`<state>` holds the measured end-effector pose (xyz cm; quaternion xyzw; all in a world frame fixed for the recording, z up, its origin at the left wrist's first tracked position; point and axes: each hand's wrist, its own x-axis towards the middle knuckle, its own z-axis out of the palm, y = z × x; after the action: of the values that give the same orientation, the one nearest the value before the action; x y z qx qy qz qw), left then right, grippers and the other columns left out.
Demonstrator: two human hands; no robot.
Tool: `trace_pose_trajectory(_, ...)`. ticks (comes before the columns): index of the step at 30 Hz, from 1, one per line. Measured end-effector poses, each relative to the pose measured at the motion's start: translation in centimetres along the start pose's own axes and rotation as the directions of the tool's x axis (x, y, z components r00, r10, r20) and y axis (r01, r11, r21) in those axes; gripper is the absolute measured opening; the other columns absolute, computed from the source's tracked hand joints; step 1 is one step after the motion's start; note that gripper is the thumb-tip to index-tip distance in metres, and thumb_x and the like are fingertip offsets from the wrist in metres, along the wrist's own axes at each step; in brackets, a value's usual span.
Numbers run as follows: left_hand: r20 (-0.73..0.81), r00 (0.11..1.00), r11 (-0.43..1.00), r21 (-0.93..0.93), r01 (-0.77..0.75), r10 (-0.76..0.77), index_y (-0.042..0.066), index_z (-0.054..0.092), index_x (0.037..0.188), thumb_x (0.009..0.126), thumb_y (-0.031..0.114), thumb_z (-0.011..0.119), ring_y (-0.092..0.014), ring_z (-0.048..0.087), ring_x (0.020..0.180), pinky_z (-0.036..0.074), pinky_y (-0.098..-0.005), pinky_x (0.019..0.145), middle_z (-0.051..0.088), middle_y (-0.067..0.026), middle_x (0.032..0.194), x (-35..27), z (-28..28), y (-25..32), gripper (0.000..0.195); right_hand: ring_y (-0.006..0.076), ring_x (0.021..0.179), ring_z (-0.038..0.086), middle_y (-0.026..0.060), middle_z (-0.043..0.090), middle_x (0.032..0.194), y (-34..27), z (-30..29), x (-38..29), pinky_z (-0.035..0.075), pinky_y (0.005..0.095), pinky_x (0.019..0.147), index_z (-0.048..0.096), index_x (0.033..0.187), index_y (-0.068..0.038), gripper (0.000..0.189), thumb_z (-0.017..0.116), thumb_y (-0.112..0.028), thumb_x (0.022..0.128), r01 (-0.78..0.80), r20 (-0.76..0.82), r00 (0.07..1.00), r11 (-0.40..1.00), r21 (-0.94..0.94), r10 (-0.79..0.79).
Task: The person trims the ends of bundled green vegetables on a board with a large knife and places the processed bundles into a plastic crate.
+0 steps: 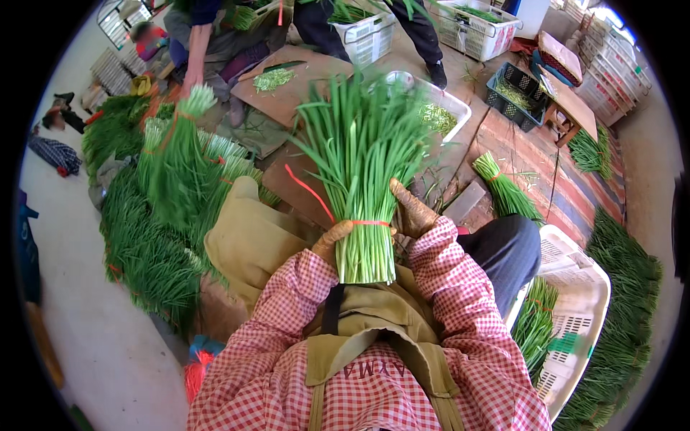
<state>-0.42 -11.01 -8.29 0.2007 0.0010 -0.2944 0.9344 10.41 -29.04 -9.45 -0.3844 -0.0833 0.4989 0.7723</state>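
A thick bundle of green garlic chives [364, 161] stands upright before my chest, leaves pointing away and trimmed pale stem ends towards me. My left hand [330, 242], in a stained glove, grips its left side near the red tie [372, 222]. On the right side my right hand [414, 211], gloved too, presses the bundle around and just above the tie. The tie circles the stems, and its loose tail [308, 191] sticks out to the upper left. Fingers behind the bundle are mostly hidden. The leaf tips are blurred.
Tied chive bundles [156, 231] are heaped at my left, where a co-worker's hand [195, 89] holds one. Another bundle [498, 183] lies ahead right, near a wooden block [464, 201]. A white plastic crate [585, 301] stands by my right leg. Boards [312, 64] lie ahead.
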Motion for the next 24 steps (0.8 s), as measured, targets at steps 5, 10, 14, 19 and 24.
trace_pose_trajectory(5, -0.105, 0.994, 0.999, 0.019, 0.038, -0.035, -0.008, 0.038, 0.132, 0.078, 0.037, 0.069, -0.030, 0.061, 0.105, 0.051, -0.0498, 0.089, 0.051, -0.0232, 0.128, 0.3, -0.8, 0.0, 0.077, 0.0175, 0.051, 0.061, 0.0119, 0.068, 0.077, -4.8, -0.2, -2.2, 0.046, 0.0253, 0.044, 0.063, 0.100, 0.004, 0.059, 0.054, -0.054, 0.089, -0.490, -0.706, 0.707, 0.750, -0.443, 0.045)
trace_pose_trajectory(10, -0.167, 0.986, 0.991, 0.133, 0.016, 0.007, -0.006, 0.045, 0.128, 0.079, 0.031, 0.070, -0.028, 0.064, 0.099, 0.054, -0.0459, 0.086, 0.061, -0.0193, 0.114, 0.4, -2.4, -0.4, 0.067, 0.0076, 0.048, 0.049, 0.0011, 0.058, 0.066, -6.8, 4.2, -1.1, 0.037, 0.0214, 0.042, 0.062, 0.091, 0.000, 0.022, 0.061, -0.022, 0.089, 0.315, -0.499, 0.560, 0.727, -0.610, -0.662)
trace_pose_trajectory(14, -0.201, 0.977, 0.974, 0.226, -0.021, 0.068, -0.004, 0.049, 0.124, 0.079, 0.028, 0.069, -0.028, 0.065, 0.095, 0.055, -0.0452, 0.083, 0.063, -0.0178, 0.109, 0.9, -2.9, -0.8, 0.059, 0.0056, 0.060, 0.048, -0.0011, 0.056, 0.070, -6.4, 5.2, 3.8, 0.040, 0.0215, 0.052, 0.062, 0.098, -0.002, 0.019, 0.067, -0.015, 0.085, 0.338, -0.364, 0.620, 0.655, -0.675, -0.695)
trace_pose_trajectory(19, -0.214, 0.976, 0.983, 0.183, -0.009, 0.049, -0.004, 0.049, 0.125, 0.080, 0.031, 0.067, -0.030, 0.065, 0.095, 0.054, -0.0456, 0.085, 0.063, -0.0190, 0.109, 0.2, -3.1, -0.5, 0.060, 0.0061, 0.068, 0.048, -0.0023, 0.059, 0.075, -5.1, 5.7, 5.9, 0.041, 0.0212, 0.065, 0.065, 0.088, 0.001, 0.017, 0.069, -0.015, 0.084, 0.300, -0.397, 0.638, 0.688, -0.661, -0.660)
trace_pose_trajectory(24, -0.200, 0.975, 0.995, 0.034, -0.092, 0.097, -0.006, 0.049, 0.125, 0.081, 0.038, 0.063, -0.031, 0.064, 0.097, 0.053, -0.0461, 0.086, 0.061, -0.0216, 0.113, -0.1, -3.4, -0.3, 0.063, 0.0093, 0.075, 0.057, 0.0022, 0.066, 0.083, -4.4, 7.2, 3.4, 0.044, 0.0217, 0.067, 0.066, 0.093, -0.002, 0.014, 0.061, -0.014, 0.089, 0.480, -0.348, 0.563, 0.639, -0.601, -0.749)
